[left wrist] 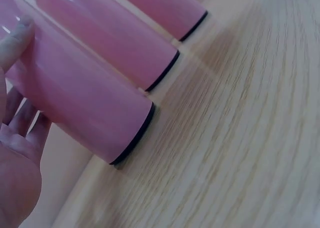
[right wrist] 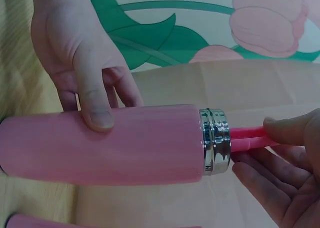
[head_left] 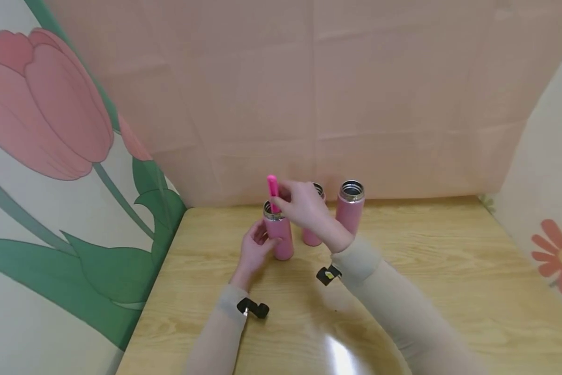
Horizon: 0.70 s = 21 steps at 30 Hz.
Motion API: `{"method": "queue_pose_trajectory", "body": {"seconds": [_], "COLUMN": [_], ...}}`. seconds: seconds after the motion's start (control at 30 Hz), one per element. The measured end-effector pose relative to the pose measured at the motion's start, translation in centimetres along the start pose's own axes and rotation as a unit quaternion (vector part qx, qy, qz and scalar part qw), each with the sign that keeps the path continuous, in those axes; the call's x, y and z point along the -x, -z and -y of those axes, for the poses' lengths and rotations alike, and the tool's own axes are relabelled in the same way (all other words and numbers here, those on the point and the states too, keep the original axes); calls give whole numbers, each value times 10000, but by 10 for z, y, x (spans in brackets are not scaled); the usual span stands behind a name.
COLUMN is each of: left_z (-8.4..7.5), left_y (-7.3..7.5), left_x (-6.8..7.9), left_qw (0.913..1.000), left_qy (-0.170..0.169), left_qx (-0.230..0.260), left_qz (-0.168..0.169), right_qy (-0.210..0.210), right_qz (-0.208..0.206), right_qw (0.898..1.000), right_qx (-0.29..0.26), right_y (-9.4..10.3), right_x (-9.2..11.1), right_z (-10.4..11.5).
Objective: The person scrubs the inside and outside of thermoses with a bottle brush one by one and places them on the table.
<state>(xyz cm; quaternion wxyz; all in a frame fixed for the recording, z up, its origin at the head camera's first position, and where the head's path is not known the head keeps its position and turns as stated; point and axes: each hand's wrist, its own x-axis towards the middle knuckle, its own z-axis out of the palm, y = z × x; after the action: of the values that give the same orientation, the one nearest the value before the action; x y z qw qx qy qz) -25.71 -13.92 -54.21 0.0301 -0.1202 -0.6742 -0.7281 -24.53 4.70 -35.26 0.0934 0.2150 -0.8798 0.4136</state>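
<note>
A pink bottle (head_left: pixel 283 240) with a silver threaded neck stands lidless on the wooden table. My left hand (head_left: pixel 254 252) holds its side, the thumb in front and the fingers around the far side. Above the mouth, my right hand (head_left: pixel 306 204) pinches a bright pink handle (head_left: pixel 273 186) between thumb and fingers. In the right wrist view the handle (right wrist: pixel 247 139) shows as two parallel pink lengths going into the neck (right wrist: pixel 215 142). Its lower end is hidden inside the bottle, so the tool's kind cannot be told.
Two similar pink bottles stand just right of the held one: a nearer bottle (head_left: pixel 311 238), partly behind my right hand, and a farther lidless bottle (head_left: pixel 350 212). Behind the wooden table (head_left: pixel 431 271) hangs a pinkish cloth (head_left: pixel 379 94). A tulip-patterned panel (head_left: pixel 65 114) borders the left.
</note>
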Motion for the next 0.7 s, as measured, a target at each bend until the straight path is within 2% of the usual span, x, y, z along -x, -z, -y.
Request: {"method": "queue_pose_trajectory", "body": {"seconds": [0.33, 0.5, 0.7], "left_z": [-1, 1, -1], "left_y": [-7, -7, -8], "left_x": [10, 14, 15], "left_qw": [9985, 9981, 9974], "left_qy": [-329, -320, -510], "left_qx": [109, 251, 323], "left_qz": [-427, -470, -394], "right_qy": [297, 351, 429], "right_qz": [-847, -994, -1081], "right_qw": [9947, 9927, 9905], "right_qx": [-502, -588, -738], "right_y": [-13, -16, -10], "right_x": [13, 13, 16], "right_z": [-10, -12, -14]}}
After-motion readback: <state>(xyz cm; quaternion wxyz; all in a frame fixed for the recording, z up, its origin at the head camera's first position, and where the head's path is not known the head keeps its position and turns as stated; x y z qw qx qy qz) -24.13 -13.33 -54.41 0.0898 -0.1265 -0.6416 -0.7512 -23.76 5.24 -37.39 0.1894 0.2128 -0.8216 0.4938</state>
